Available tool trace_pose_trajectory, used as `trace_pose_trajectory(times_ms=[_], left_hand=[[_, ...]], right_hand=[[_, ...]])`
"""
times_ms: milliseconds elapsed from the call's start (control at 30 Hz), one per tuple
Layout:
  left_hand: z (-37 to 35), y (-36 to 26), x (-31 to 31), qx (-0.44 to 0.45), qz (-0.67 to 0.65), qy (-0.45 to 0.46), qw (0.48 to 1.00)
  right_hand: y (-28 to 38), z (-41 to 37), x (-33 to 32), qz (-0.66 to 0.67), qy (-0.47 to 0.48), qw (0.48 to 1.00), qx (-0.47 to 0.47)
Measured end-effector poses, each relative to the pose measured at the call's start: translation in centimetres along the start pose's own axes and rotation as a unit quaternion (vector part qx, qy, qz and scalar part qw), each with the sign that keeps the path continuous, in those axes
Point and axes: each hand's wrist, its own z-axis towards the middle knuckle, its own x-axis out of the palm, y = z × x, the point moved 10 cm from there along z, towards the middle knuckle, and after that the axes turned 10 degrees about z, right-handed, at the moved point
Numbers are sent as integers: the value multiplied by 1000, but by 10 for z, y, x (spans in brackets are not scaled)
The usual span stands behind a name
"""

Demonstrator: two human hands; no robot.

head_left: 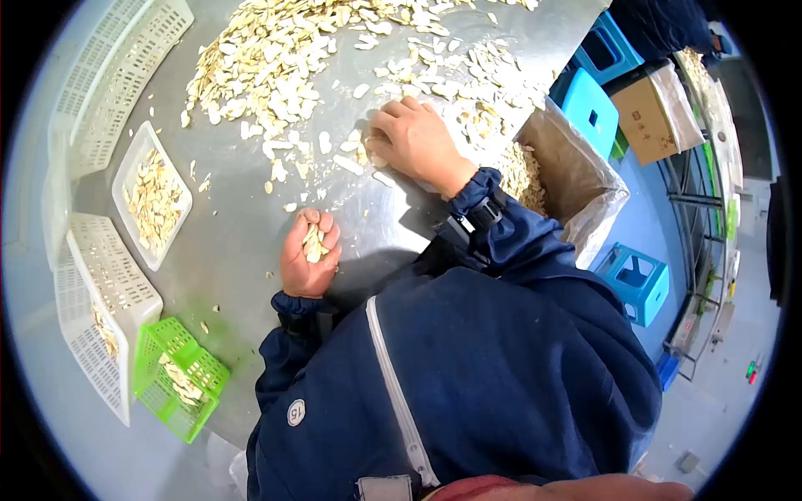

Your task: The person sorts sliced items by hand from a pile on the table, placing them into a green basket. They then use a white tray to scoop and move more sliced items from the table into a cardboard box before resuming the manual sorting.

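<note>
Picking step, it seems. L hand (pixel 311 250) is near the front edge of the desk (pixel 242 242), grip cupped around a few pale slices (pixel 314 244). R hand (pixel 413 142) lies on loose pcs at the desk middle; I cannot tell if its grip holds any. The next pick needs a fingertip pinch, as pcs are thin & flat.

I'm looking down on a brushed steel table (pixel 230 246) that fills the view from 9 to 12 o'clock, with a soft, even sheen of light across it. At 2 o'clock there's a bright blue stool (pixel 591 108), and a cardboard box (pixel 647 117) sits just beside it. A second blue stool (pixel 637 282) stands at 3 o'clock on the pale blue-grey floor (pixel 727 401). Along the right edge runs a metal rack (pixel 697 179), its shelves too blurred for me to read.
</note>
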Motion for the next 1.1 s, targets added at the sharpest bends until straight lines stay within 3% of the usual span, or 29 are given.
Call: trace_pose_trajectory(times_ms=[67,167,267,300,367,500,700,767,833,933,967,1100], left_hand=[[-1,-1,0,0,9,1,1000],[0,1,-1,-7,1,-5,1000],[-2,0,2,-4,11,-4,1000],[-2,0,1,-2,10,0,1000],[0,0,2,-1,9,9,1000],[-1,1,4,-6,-2,12,1000],[-2,1,1,-3,2,9,1000],[0,2,0,-2,4,10,1000],[-1,3,-1,-8,17,-25,1000],[-3,-1,7,-6,49,-88,995],[-4,-3,7,-4,61,-110,992],[-3,2,-5,-16,46,-46,998]], right_hand=[[-6,-4,7,34,33,999,3],[17,-14,-16,98,-27,988,-113],[-15,-21,-26,141,-66,986,-51],[-30,-22,-28,96,-61,993,13],[-35,-22,-32,75,-51,996,25],[7,-20,-17,77,-46,994,-60],[11,-18,3,72,-15,997,-22],[18,-17,0,183,26,982,43],[37,-21,7,340,102,928,112],[74,-19,1,342,7,937,-76],[74,-19,3,289,1,953,-93],[64,-27,16,139,2,980,-145]])
